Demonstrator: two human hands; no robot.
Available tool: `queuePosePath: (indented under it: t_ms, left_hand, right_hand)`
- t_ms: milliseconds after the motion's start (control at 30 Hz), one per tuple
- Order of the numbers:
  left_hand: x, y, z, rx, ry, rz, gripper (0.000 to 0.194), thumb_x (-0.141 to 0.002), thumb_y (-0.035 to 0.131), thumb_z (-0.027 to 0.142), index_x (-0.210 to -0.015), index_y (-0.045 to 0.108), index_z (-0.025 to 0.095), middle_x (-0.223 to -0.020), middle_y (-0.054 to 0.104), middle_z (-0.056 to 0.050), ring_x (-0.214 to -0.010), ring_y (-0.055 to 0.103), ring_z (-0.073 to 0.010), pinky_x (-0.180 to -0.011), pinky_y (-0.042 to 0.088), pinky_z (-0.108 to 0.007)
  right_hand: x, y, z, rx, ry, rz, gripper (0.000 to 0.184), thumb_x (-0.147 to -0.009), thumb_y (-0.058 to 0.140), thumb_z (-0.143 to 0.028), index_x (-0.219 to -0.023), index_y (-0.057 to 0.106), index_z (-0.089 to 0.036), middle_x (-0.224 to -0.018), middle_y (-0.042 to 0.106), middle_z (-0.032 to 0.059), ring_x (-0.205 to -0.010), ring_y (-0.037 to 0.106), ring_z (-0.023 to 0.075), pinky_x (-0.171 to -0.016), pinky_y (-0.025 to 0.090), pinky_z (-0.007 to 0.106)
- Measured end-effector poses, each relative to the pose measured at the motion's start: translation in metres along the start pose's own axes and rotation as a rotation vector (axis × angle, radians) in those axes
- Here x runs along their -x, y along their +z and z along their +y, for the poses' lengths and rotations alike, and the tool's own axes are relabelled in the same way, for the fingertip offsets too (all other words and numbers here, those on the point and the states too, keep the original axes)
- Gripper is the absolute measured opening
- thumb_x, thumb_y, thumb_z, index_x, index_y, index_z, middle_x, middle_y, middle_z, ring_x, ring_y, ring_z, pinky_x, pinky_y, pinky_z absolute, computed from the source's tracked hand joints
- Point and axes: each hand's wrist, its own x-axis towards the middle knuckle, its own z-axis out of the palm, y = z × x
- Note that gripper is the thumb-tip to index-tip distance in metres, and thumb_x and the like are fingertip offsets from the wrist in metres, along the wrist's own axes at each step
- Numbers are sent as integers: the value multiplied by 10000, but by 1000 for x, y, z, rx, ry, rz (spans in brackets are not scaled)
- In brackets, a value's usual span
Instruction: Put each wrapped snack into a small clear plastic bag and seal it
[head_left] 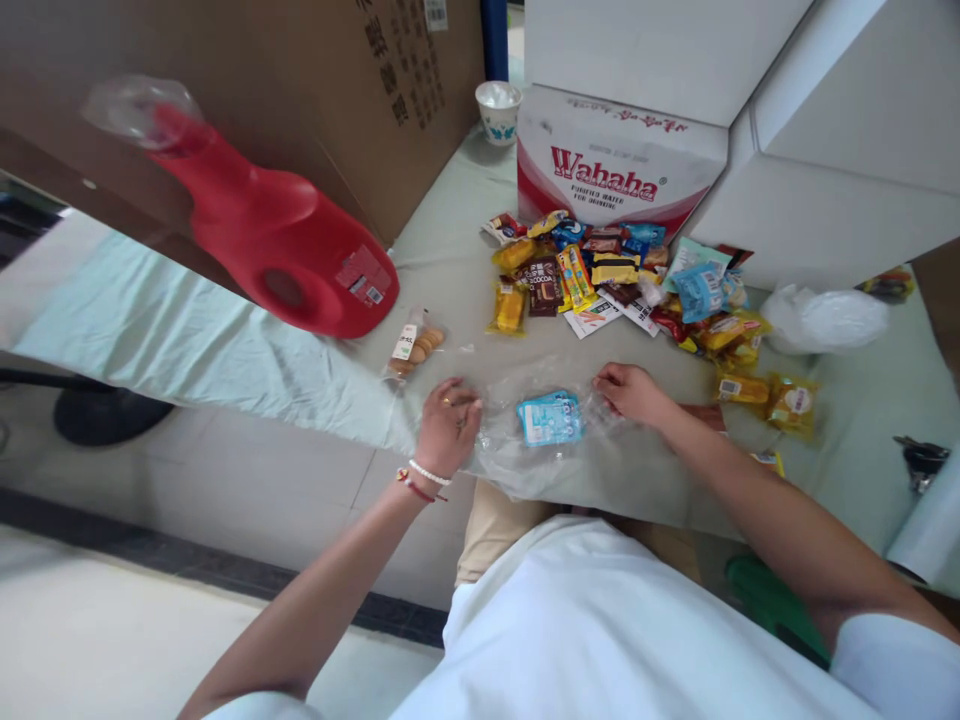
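A clear plastic bag (504,452) lies spread on the cloth-covered table in front of me. Blue-and-white snack packets (553,420) show at its middle, seen through the film. My left hand (450,425) is closed at the bag's left edge, its fingertips pinched together on the film. At the opposite side, my right hand (628,392) pinches the bag's right edge between thumb and fingers. Just beyond my left hand sits a small clear pack of round biscuits (420,346) with a white label.
Assorted wrapped snacks (574,275) are heaped before a Wahaha carton (619,165). A red jug (292,240) stands at left by a brown cardboard box (315,100). A paper cup (499,112) is at the back; a white plastic bag (829,318) and keys (921,460) lie right.
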Motion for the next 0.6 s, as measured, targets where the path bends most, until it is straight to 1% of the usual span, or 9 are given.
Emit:
queuePosePath:
  t_ms: [67,133,233,300,333,400,467,533,600]
  left_hand:
    - [1,-5,0,11,-42,91,243,-890,543,298,-909,770,216,-1164,714,-107,-1352,527,-324,-1137,453,-547]
    - [9,-16,3,-27,102,120,380,-773,604,248,-1121,757,248,-1390,631,-97,-1461,424,-359,-1220,334,-610]
    - [27,-31,10,-84,468,-79,684,-676,616,186,-1329,667,380,-1565,529,-15,-1568,273,-367,-1283,81,-665]
    - [37,-32,15,-117,605,-237,732,-700,637,201,-1400,610,410,-1601,501,-9,-1587,242,-357,-1282,1,-663]
    - [40,-30,17,-128,631,-265,691,-732,654,225,-1399,612,399,-1603,502,-22,-1587,246,-351,-1280,-27,-656]
    - [43,-22,19,-120,625,-218,456,-819,664,273,-1262,699,374,-1542,575,-22,-1566,310,-322,-1284,-53,-633]
    - [42,-13,21,-55,540,-115,181,-892,623,288,-998,764,328,-1412,682,-1,-1532,377,-292,-1293,-18,-614]
    - [36,-6,22,31,370,-39,233,-938,550,279,-799,737,283,-1277,747,2,-1505,415,-282,-1290,77,-615]
    - [27,0,23,69,117,35,310,-949,520,296,-694,691,252,-1153,773,-27,-1462,458,-301,-1259,192,-626]
  right_hand:
    - [0,-2,1,57,4,16,176,-951,548,-209,-776,523,-207,-504,476,-64,-375,433,85,-370,313,194]
    - [1,-5,4,70,6,13,177,-953,540,-215,-777,534,-204,-510,486,-57,-383,442,90,-376,319,196]
    - [1,-6,6,72,12,5,163,-941,543,-235,-781,536,-205,-517,486,-56,-387,448,95,-384,323,200]
    - [0,-6,7,80,9,1,154,-927,554,-250,-781,532,-205,-522,485,-56,-391,454,97,-391,326,203]
    - [0,-6,6,85,7,0,153,-925,553,-257,-782,531,-205,-524,485,-57,-393,455,98,-394,326,204]
    - [-2,-7,7,102,-7,0,156,-927,537,-263,-783,534,-204,-526,486,-57,-399,454,96,-405,325,205]
    - [-4,-9,8,126,-28,6,163,-929,526,-265,-780,540,-201,-533,492,-57,-406,446,90,-423,329,207]
    - [-6,-11,12,163,-52,10,171,-929,524,-279,-779,544,-199,-550,504,-54,-419,443,87,-446,338,212]
    - [-6,-15,15,202,-63,10,182,-931,521,-296,-781,555,-198,-562,514,-46,-436,446,95,-466,343,223]
